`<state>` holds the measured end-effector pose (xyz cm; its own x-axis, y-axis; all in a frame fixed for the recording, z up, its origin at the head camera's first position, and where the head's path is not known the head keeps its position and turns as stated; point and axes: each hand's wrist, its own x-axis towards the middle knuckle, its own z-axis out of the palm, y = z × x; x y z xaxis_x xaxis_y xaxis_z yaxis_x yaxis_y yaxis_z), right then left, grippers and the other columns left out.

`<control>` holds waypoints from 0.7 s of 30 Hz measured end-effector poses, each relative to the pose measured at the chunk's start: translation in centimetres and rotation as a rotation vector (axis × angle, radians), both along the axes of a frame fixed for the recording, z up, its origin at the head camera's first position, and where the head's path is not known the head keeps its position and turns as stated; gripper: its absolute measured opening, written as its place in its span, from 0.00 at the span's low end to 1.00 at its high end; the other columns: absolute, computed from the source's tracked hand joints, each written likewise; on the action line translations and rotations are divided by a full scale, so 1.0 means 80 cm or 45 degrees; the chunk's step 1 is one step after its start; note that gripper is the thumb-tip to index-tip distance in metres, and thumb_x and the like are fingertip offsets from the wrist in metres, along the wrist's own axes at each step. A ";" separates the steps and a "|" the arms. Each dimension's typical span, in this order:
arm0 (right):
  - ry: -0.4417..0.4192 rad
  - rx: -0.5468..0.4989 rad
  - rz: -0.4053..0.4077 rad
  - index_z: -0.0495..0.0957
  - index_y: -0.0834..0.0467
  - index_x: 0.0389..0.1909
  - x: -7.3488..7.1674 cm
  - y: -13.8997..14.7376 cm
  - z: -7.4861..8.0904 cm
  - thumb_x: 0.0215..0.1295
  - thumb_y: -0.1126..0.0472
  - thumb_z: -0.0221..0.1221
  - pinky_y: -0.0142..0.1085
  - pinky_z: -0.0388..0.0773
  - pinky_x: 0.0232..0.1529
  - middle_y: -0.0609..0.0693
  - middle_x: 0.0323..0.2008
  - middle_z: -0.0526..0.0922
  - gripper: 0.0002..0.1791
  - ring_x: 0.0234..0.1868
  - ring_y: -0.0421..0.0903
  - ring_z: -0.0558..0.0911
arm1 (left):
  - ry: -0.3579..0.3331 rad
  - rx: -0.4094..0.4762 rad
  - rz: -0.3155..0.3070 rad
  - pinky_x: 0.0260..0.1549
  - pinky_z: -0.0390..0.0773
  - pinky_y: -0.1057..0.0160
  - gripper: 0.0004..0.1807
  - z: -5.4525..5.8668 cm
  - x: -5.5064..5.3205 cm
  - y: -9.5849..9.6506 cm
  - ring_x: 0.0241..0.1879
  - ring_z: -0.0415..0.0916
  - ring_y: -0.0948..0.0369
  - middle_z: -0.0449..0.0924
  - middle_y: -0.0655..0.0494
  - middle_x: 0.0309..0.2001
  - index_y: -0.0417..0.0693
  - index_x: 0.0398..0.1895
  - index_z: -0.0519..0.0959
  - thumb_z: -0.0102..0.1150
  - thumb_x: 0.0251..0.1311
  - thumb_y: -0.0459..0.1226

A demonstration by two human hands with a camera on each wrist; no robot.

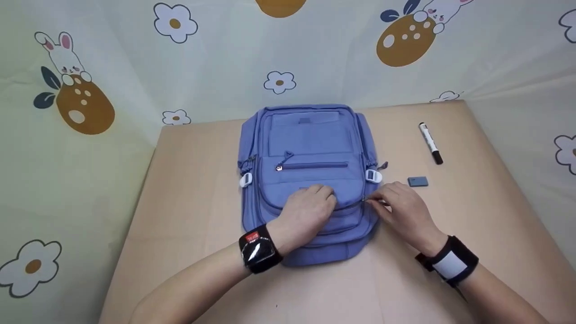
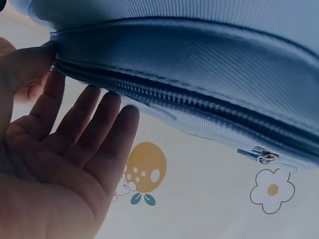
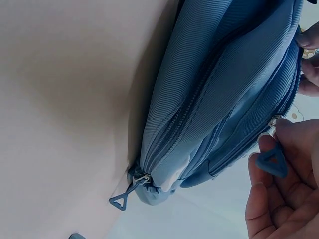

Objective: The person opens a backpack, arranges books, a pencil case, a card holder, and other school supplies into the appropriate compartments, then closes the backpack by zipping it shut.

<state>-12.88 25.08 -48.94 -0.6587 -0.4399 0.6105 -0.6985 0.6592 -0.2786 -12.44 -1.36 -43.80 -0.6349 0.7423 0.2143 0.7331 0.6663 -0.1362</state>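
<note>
A blue backpack [image 1: 310, 139] lies front side up on the table. My left hand [image 1: 308, 211] is over its lower front; in the left wrist view that hand [image 2: 75, 134] pinches the pocket's edge between thumb and fingers, beside a zipper [image 2: 199, 102]. At the pocket's right side, my right hand [image 1: 402, 211] pinches a zipper pull. The right wrist view shows the zipper pull's triangular tab [image 3: 273, 162] hanging by the fingers of this hand [image 3: 289, 184]. A second zipper pull [image 3: 119, 200] with a triangular end dangles from another compartment's zipper.
Right of the backpack, a small blue-grey block [image 1: 418, 181] lies on the tan tabletop [image 1: 189, 189]. Beyond it is a white marker with black ends [image 1: 430, 143]. White buckles [image 1: 373, 176] sit on the bag's sides. A patterned curtain [image 1: 225, 58] borders the table's back and sides.
</note>
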 end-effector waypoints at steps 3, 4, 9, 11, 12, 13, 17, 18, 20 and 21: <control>-0.023 0.000 0.014 0.84 0.57 0.38 -0.005 0.001 0.000 0.56 0.69 0.74 0.34 0.74 0.38 0.46 0.35 0.85 0.11 0.36 0.43 0.80 | -0.038 -0.036 0.027 0.33 0.82 0.62 0.12 0.001 0.000 0.000 0.45 0.77 0.57 0.80 0.54 0.50 0.45 0.47 0.83 0.61 0.60 0.29; -0.032 0.003 0.017 0.84 0.57 0.39 -0.007 0.002 0.000 0.57 0.70 0.73 0.34 0.74 0.39 0.46 0.35 0.85 0.11 0.37 0.43 0.80 | -0.053 -0.042 0.028 0.33 0.83 0.62 0.13 0.001 0.000 -0.001 0.46 0.77 0.57 0.80 0.53 0.50 0.45 0.48 0.83 0.62 0.60 0.29; -0.053 0.030 -0.002 0.83 0.58 0.39 -0.022 0.008 0.000 0.55 0.71 0.74 0.37 0.77 0.39 0.47 0.36 0.85 0.13 0.38 0.45 0.81 | -0.108 -0.068 0.027 0.34 0.84 0.62 0.16 0.004 0.000 -0.001 0.49 0.77 0.56 0.78 0.51 0.54 0.42 0.51 0.81 0.62 0.59 0.28; -0.064 0.039 -0.026 0.83 0.58 0.39 -0.030 0.010 0.000 0.55 0.71 0.74 0.40 0.78 0.38 0.48 0.35 0.85 0.13 0.37 0.46 0.81 | -0.121 -0.075 0.027 0.33 0.84 0.62 0.17 0.005 0.000 -0.001 0.50 0.76 0.56 0.78 0.51 0.55 0.42 0.52 0.81 0.62 0.58 0.28; -0.083 0.041 -0.042 0.83 0.58 0.38 -0.035 0.012 0.000 0.55 0.71 0.74 0.40 0.78 0.38 0.48 0.35 0.85 0.13 0.37 0.47 0.81 | -0.125 -0.077 0.024 0.33 0.84 0.62 0.17 0.005 0.000 -0.001 0.50 0.76 0.56 0.78 0.51 0.54 0.42 0.52 0.81 0.62 0.58 0.28; -0.102 0.043 -0.059 0.83 0.59 0.38 -0.041 0.013 0.000 0.56 0.71 0.74 0.41 0.78 0.38 0.49 0.35 0.85 0.12 0.37 0.48 0.81 | -0.127 -0.078 0.021 0.32 0.84 0.62 0.17 0.005 0.000 -0.002 0.50 0.76 0.56 0.78 0.51 0.54 0.42 0.52 0.81 0.62 0.58 0.28; -0.172 0.054 -0.124 0.84 0.60 0.37 -0.067 0.014 0.002 0.59 0.69 0.72 0.43 0.77 0.38 0.52 0.33 0.85 0.08 0.35 0.51 0.81 | -0.134 -0.078 0.007 0.31 0.84 0.62 0.16 0.006 0.000 -0.001 0.50 0.76 0.56 0.78 0.51 0.53 0.42 0.52 0.81 0.61 0.59 0.27; -0.186 0.054 -0.141 0.84 0.61 0.37 -0.074 0.013 0.002 0.60 0.69 0.71 0.44 0.77 0.38 0.53 0.33 0.85 0.07 0.35 0.52 0.81 | -0.136 -0.077 0.005 0.31 0.84 0.63 0.16 0.006 0.000 -0.001 0.50 0.76 0.56 0.78 0.51 0.53 0.42 0.52 0.81 0.60 0.59 0.27; -0.206 0.059 -0.175 0.84 0.62 0.37 -0.090 0.012 0.004 0.62 0.68 0.70 0.45 0.77 0.38 0.55 0.33 0.85 0.05 0.35 0.53 0.81 | -0.139 -0.076 0.004 0.32 0.84 0.63 0.17 0.005 0.000 0.000 0.50 0.76 0.56 0.78 0.52 0.53 0.42 0.52 0.81 0.60 0.59 0.27; -0.217 0.061 -0.193 0.84 0.62 0.37 -0.098 0.011 0.005 0.63 0.67 0.69 0.46 0.77 0.38 0.55 0.33 0.85 0.04 0.35 0.54 0.81 | -0.137 -0.076 0.004 0.32 0.84 0.63 0.17 0.004 0.000 0.000 0.50 0.76 0.56 0.78 0.52 0.53 0.43 0.52 0.82 0.60 0.59 0.26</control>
